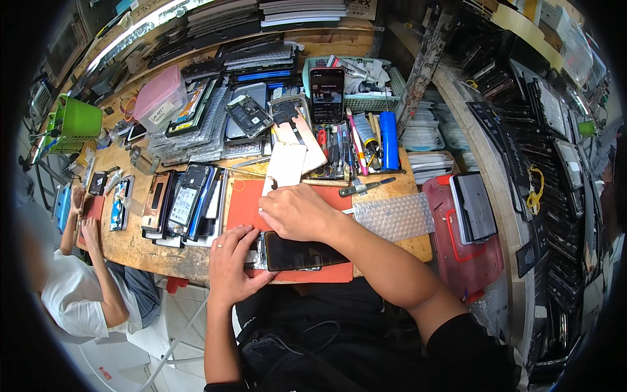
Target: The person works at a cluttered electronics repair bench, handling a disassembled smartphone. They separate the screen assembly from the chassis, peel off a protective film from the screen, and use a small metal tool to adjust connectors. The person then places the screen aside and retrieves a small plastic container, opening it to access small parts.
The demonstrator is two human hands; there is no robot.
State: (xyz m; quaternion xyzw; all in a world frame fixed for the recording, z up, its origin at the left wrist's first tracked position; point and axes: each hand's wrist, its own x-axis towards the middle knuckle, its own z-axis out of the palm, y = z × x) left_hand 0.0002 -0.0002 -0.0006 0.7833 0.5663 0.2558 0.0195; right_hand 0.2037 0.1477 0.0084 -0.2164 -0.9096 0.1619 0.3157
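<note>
My left hand (233,260) rests on the near edge of the wooden bench (140,245), fingers curled over the left end of a dark phone (302,251) lying face up on a red work mat (247,202). My right hand (297,210) lies across the mat just above that phone, fingers pressed together and pointing left; what sits under the fingertips is hidden. A ring shows on my left hand.
Opened phones and back covers (186,202) lie left of the mat. Tools and a blue bottle (388,140) stand behind, with a lit upright phone (326,95). Bubble wrap (395,215) and a red tray (467,255) sit right. A seated person (85,287) works at left.
</note>
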